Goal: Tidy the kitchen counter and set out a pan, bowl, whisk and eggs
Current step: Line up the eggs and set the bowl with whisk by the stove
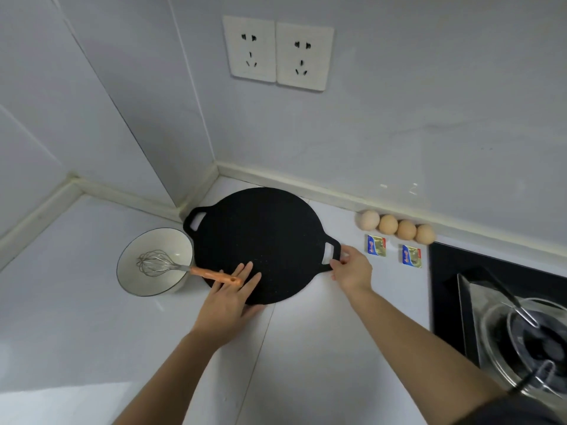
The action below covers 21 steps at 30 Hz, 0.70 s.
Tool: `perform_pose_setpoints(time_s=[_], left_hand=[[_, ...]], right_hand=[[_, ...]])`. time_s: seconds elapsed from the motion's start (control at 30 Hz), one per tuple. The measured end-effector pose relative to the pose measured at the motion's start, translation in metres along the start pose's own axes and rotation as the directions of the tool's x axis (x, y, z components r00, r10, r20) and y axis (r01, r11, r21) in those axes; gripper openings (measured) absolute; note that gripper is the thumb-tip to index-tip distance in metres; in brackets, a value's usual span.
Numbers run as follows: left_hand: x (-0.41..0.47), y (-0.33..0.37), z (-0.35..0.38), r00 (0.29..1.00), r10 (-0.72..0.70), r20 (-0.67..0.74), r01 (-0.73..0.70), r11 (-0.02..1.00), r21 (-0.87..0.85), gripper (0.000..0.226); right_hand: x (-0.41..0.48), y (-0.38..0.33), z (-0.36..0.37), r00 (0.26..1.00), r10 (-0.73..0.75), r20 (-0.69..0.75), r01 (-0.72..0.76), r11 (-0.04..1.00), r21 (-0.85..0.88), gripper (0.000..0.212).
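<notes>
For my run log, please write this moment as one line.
left hand: flat on pan | right hand: grips pan handle | whisk: in bowl | eggs: four in row

Black pan [264, 237] lies between four eggs [397, 229] and bowl [173, 240] holding whisk [167, 265].

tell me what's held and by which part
The right hand grips the pan by its right-side handle; the left hand only rests flat on it.
</notes>
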<state>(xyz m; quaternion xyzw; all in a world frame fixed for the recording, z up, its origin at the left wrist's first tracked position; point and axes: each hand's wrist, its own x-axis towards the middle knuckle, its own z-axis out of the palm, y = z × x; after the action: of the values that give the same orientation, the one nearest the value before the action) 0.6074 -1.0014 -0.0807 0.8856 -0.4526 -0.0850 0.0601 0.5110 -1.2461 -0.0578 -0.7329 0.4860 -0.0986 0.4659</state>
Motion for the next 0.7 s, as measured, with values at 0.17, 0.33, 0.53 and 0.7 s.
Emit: perform_pose_setpoints(time_s=[0.17,0.33,0.53,0.7], left_hand=[[-0.002,-0.007,-0.005,0.997,0.026,0.078,-0.034,0.993,0.109,0.061],[-0.006,-0.015,-0.001,0.997,0.031,0.076,-0.039,0.994,0.100,0.058],[-0.007,-0.015,0.005,0.997,0.072,-0.027,-0.069,0.994,0.089,0.053],[-0.015,-0.016,0.000,0.992,0.032,-0.125,-0.038,0.998,-0.043,0.051]], right_hand=[[0.008,-0.002,-0.003,0.999,-0.040,0.024,0.041,0.997,-0.061,0.027],[0.010,-0.002,-0.002,0.998,-0.051,0.037,0.053,0.996,-0.074,0.028],[0.007,0.004,-0.004,0.997,-0.053,0.054,0.060,0.990,-0.127,0.020],[-0.010,-0.007,-0.007,0.990,-0.132,0.053,0.141,0.948,-0.286,0.033]])
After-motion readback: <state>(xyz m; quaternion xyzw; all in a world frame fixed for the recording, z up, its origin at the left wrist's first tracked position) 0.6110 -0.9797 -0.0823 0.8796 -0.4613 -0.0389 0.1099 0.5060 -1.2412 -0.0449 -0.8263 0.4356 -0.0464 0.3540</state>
